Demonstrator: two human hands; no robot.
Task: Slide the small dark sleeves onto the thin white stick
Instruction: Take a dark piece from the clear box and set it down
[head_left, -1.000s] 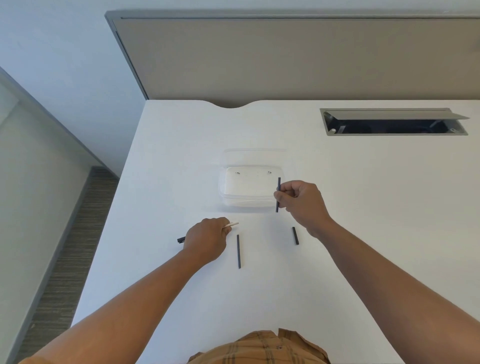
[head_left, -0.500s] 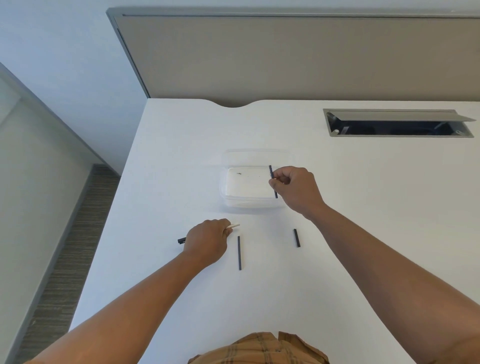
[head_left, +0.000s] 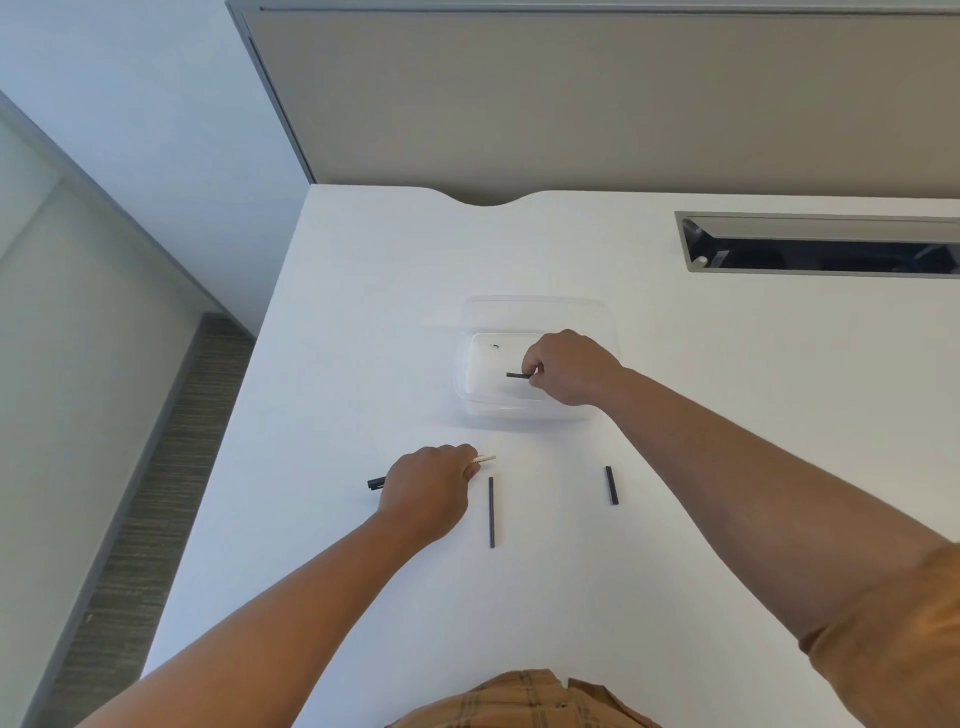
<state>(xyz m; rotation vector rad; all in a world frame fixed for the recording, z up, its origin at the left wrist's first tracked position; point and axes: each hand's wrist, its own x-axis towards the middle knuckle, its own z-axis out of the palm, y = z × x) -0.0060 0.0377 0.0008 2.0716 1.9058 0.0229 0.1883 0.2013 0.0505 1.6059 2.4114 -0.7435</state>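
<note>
At frame centre the left hand (head_left: 423, 491) grips the white stick (head_left: 485, 458), one dark sleeve (head_left: 375, 483) seemingly on, while the right hand (head_left: 566, 366) pinches another sleeve (head_left: 517, 375) over the clear container (head_left: 535, 304); two loose sleeves (head_left: 491, 512) wait on the tabletop (head_left: 675, 389).

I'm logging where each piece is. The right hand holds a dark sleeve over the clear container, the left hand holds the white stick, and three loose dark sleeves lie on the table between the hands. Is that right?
Not quite: the head view shows only two loose sleeves on the table, a long sleeve and a short sleeve. The rest holds: the right hand pinches a dark sleeve over the clear container, and the left hand holds the white stick.
</note>
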